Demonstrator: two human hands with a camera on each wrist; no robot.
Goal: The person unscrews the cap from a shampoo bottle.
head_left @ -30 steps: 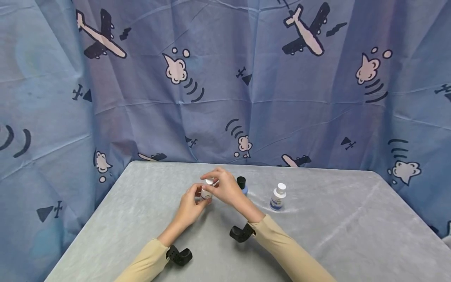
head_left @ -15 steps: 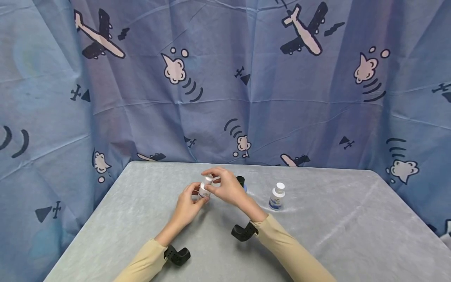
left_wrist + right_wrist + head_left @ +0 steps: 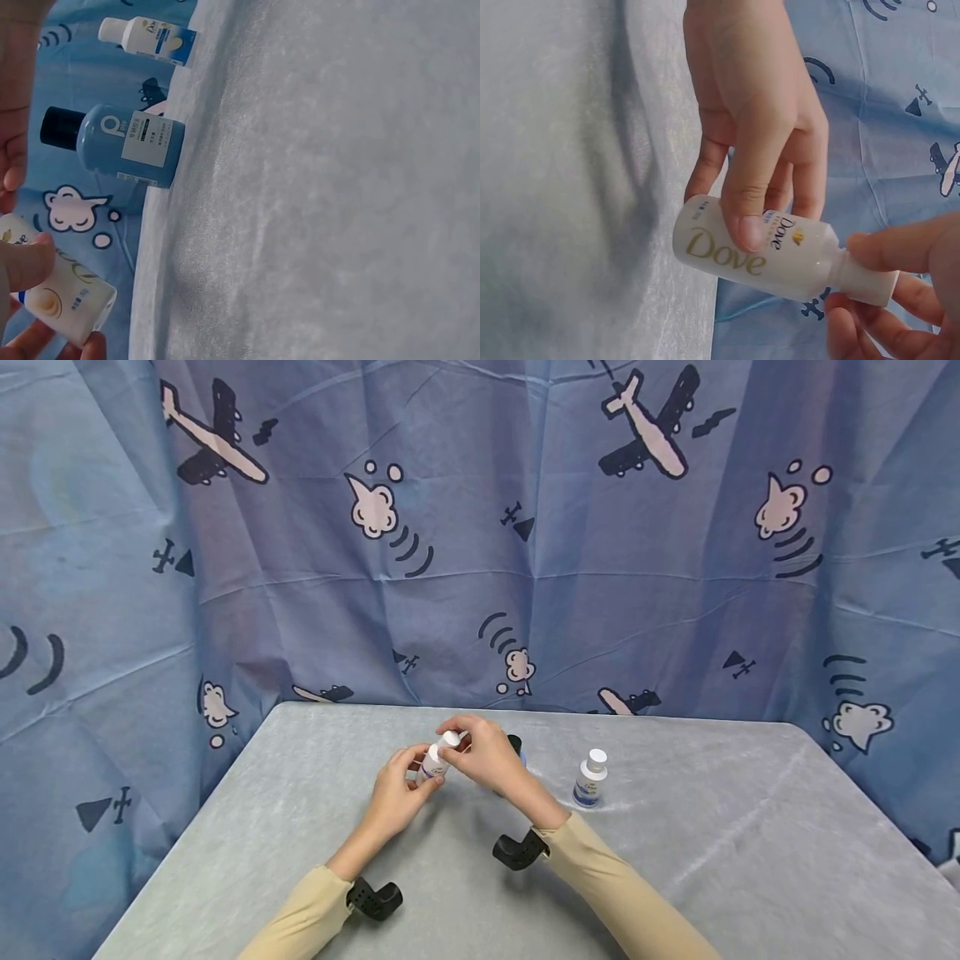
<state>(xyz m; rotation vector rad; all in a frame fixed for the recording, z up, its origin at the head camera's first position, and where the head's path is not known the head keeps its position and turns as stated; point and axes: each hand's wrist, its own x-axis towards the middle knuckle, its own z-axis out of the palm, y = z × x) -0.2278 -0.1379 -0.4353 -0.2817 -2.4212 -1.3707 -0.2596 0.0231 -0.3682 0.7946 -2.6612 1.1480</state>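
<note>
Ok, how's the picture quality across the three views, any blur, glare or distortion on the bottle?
Head view: even light, no glare, wide-angle bend at the edges, the bottle small between the left hand and right hand. Right wrist view: sharp, label readable, soft shadow on the table. Left wrist view: turned sideways, close fingers soft, blue bottle clear.

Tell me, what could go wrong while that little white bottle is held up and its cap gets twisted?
The left hand holds the small white bottle tilted above the table while the right hand pinches its cap. If the cap comes off at this tilt, the contents might spill onto the cloth. The grip is only fingertips, so the bottle could slip. The blue bottle stands right behind the right hand and might be knocked over.
</note>
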